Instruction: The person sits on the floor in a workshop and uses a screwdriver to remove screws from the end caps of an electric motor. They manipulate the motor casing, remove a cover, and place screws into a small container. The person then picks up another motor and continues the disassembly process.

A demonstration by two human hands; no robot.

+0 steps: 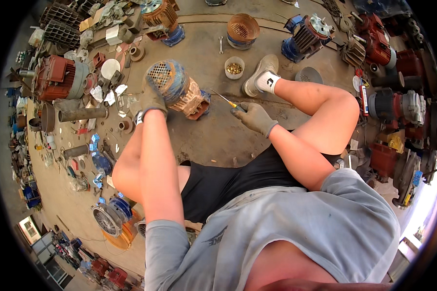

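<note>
Between my legs stands an electric motor (187, 94), tilted, with a perforated blue-and-rust fan cover and a finned tan body. My left hand (153, 97), in a grey-brown work glove, lies against the side of the fan cover, its fingers curved along the edge. In my gloved right hand (254, 118) is a screwdriver (226, 101) with a yellow handle, gripped closed. Its thin shaft points up and left toward the motor, and the tip is apart from it. A small white tub (234, 68) of brassy small parts sits beyond the screwdriver.
A wrench (221, 44) lies on the floor near a rusty perforated cover (243, 29). Further motors stand around: a blue-and-brown one (307, 36) far right and a red one (58, 77) at left. A grey bowl-like cover (309, 75) is beyond my right knee. Pipes and scraps litter the left.
</note>
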